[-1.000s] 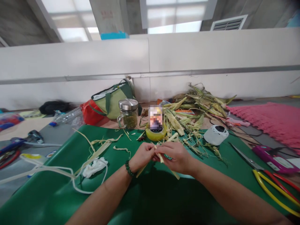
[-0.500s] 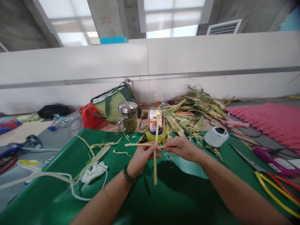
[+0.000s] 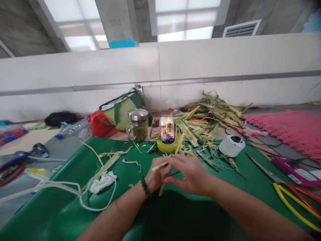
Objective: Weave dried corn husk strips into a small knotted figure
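- The left hand (image 3: pixel 158 172), a dark green beaded bracelet (image 3: pixel 145 187) on its wrist, is closed on the narrow, flat, pale yellow husk strips (image 3: pixel 159 166); some of its fingers are hidden behind the right hand.
- The right hand (image 3: pixel 192 174) meets it from the other side, thumb and forefinger apart, fingertips at the strips; whether they pinch one, I cannot tell.
- Half a second ago the strips lay in an open cross, one crosswise and one lengthwise, with the right fingers at one end. Now the hands have drawn together and cover the crossing.
- Three parts show now: one angled over the left hand, one rising beyond the fingers, one hanging below the hands.
- The right hand has moved inward and overlaps the left; the left wrist has shifted slightly to the right.
- Just beyond the hands, the phone with a blurred screen (image 3: pixel 168 140) stands at the yellow tape roll (image 3: pixel 167 148), as before.
- Beyond and to the right of the hands, the heap of dry green-yellow corn husks (image 3: pixel 220 108) is unchanged.
- Right of the right hand, the large scissors with red and yellow handles (image 3: pixel 281 192) also stay put.
- Left of the left hand, the crumpled white cloth (image 3: pixel 102 182) lies on the glossy green mat (image 3: pixel 57 207).
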`<act>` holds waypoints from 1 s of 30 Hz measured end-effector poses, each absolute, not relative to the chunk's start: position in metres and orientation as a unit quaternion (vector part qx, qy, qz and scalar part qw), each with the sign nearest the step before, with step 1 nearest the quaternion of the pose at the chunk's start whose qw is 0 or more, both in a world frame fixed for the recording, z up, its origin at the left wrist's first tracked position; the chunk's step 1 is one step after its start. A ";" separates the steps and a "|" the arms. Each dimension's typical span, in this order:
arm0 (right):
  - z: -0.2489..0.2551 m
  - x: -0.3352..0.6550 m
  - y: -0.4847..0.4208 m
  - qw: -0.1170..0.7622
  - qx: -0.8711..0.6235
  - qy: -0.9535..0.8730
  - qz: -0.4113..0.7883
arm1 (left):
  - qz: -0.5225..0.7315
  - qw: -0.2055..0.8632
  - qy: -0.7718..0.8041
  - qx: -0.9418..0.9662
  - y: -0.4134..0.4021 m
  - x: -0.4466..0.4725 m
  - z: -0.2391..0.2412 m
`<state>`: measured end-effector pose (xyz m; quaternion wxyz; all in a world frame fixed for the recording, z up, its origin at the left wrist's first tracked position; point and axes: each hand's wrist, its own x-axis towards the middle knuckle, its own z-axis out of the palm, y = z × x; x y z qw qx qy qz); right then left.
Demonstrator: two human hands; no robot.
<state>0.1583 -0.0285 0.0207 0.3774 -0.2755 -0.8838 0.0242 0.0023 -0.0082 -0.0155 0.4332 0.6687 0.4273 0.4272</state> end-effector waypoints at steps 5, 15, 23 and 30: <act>0.010 0.148 -0.036 0.409 -0.238 -0.880 -0.027 | 0.409 0.436 0.414 0.687 -0.011 0.005 -0.014; 0.008 0.156 -0.024 0.490 -0.353 -0.773 0.194 | 0.450 0.617 0.444 0.469 -0.002 -0.005 0.000; 0.002 0.158 -0.013 0.451 -0.376 -0.785 0.196 | 0.412 0.642 0.430 0.482 -0.004 -0.008 0.003; 0.003 0.158 -0.010 0.439 -0.391 -0.783 0.204 | 0.385 0.643 0.443 0.492 -0.005 -0.011 0.006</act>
